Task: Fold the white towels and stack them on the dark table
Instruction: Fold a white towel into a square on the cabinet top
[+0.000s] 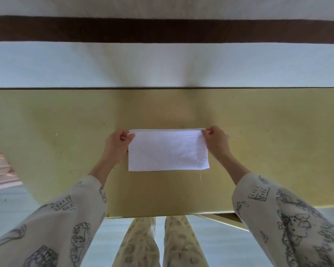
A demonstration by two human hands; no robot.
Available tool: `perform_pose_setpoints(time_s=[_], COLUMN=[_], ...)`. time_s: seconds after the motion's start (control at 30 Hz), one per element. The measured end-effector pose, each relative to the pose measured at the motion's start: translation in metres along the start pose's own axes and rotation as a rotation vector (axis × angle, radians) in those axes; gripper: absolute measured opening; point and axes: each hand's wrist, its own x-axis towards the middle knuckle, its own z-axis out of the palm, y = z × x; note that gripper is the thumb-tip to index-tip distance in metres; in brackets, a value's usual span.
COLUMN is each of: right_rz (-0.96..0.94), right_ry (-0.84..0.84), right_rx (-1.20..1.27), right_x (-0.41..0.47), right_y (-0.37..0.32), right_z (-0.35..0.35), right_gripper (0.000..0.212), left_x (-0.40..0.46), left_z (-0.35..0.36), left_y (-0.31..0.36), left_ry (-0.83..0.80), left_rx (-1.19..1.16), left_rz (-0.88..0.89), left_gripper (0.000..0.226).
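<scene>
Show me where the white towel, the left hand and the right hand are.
white towel [168, 151], head view, middle of the cloth.
left hand [118, 143], head view, back of the hand.
right hand [217, 141], head view, back of the hand.

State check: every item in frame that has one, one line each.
White terry towel: folded into a rectangle, held by its two far corners, no stack visible.
Left hand: pinches the towel's far left corner.
Right hand: pinches the far right corner.
Olive-yellow tabletop: under the towel.
</scene>
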Motion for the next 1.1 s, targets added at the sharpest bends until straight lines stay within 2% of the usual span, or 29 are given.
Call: perform_pose_setpoints(time_s=[0.17, 0.67, 0.8, 0.9, 0.93, 1.0, 1.1], right_rz=[-0.011, -0.01, 0.011, 0.008, -0.04, -0.251, -0.66], right_ry=[0.027, 0.021, 0.029, 0.128, 0.189, 0.302, 0.292], right_rx=[-0.026, -0.037, 0.039, 0.127, 0.114, -0.002, -0.247], right_x=[0.003, 0.007, 0.004, -0.008, -0.014, -0.029, -0.047], right_y=[-0.001, -0.001, -0.003, -0.002, 0.002, 0.011, 0.022], right_z=[0.004, 0.006, 0.002, 0.0, 0.001, 0.01, 0.043], right_gripper=[0.023, 0.02, 0.025, 0.032, 0.034, 0.036, 0.038], left_x=[0.006, 0.012, 0.011, 0.003, -0.004, -0.018, -0.039], left_z=[0.004, 0.009, 0.006, 0.0, -0.001, 0.003, 0.034], left_y=[-0.001, 0.005, 0.003, 0.0, -0.003, -0.014, -0.024], left_ry=[0.007, 0.022, 0.06, 0.142, 0.194, 0.323, 0.288], left_rx=[0.013, 0.071, -0.017, -0.088, -0.075, 0.099, 0.425], left_rz=[-0.025, -0.034, -0.06, -0.068, -0.041, 0.131, 0.491], left_gripper=[0.014, 0.022, 0.023, 0.026, 0.027, 0.027, 0.034])
